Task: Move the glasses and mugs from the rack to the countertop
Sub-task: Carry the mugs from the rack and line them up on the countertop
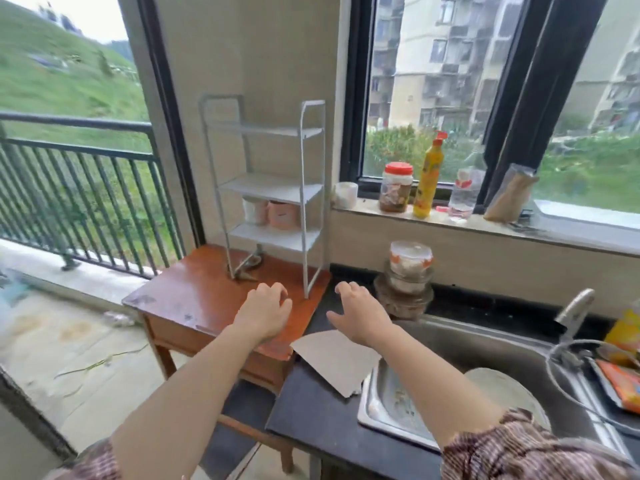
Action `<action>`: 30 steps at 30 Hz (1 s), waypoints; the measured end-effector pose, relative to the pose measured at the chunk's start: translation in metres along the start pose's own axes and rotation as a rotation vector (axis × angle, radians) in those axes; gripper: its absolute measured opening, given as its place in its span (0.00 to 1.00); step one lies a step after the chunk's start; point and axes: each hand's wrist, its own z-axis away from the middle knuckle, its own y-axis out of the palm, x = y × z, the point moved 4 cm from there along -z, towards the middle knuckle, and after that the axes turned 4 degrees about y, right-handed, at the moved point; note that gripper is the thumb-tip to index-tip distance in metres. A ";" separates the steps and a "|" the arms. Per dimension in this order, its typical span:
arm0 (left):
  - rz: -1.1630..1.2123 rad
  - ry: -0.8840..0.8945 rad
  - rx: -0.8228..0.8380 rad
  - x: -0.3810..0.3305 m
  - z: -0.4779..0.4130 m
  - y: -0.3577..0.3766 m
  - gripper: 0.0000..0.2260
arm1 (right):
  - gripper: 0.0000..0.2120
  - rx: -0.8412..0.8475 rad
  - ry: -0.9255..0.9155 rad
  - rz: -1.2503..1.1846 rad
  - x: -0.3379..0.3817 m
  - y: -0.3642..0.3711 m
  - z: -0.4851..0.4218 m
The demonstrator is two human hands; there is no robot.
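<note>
Now, hands: left hand [265, 311] and right hand [362, 315] hover in front of the rack [273, 190], touching nothing.
Fingers: left fingers [273, 289] loosely curled, right fingers [349, 289] bent and a little spread; both empty.
Mugs: a white mug [254, 211] and a pink mug [284, 215] stand just beside each other, far back on the lowest shelf. I can make out no glasses on the rack.
Risk, rack: it looks tall and light, and its front leg stands near the edge of the wooden desk [194, 296]. A knuckle catching a shelf could tip or shove it.
Risk, mugs: the slot is low, so lifting one mug may knock its neighbour.
Risk, landing: a loose paper sheet [337, 358] lies on the dark desk [311, 407] and overhangs the sink [485, 344]. A mug set on it could slide. The stacked containers [407, 278] crowd the back corner.
Surface: glossy, scuffed wood on the left, black counter on the right.
Room: a kitchen corner. Jar [396, 188] and yellow bottle [427, 178] stand on the windowsill; the balcony railing [86, 188] is on the left.
</note>
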 end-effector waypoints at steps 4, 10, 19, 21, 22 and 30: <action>0.083 -0.087 -0.007 0.050 -0.055 -0.012 0.14 | 0.22 0.021 -0.054 -0.017 0.030 0.021 -0.074; 0.172 -0.153 -0.017 0.106 -0.123 -0.018 0.13 | 0.23 0.068 -0.066 -0.042 0.066 0.051 -0.161; 0.290 -0.071 0.071 0.178 -0.245 -0.018 0.16 | 0.24 0.106 0.091 -0.149 0.103 0.101 -0.277; 0.377 -0.064 0.101 0.190 -0.275 -0.019 0.17 | 0.23 0.118 0.150 -0.235 0.111 0.109 -0.304; 0.417 -0.064 0.107 0.195 -0.290 -0.020 0.17 | 0.23 0.118 0.178 -0.281 0.113 0.112 -0.318; 0.483 -0.001 0.143 0.222 -0.384 -0.002 0.24 | 0.21 0.114 0.396 -0.664 0.123 0.125 -0.410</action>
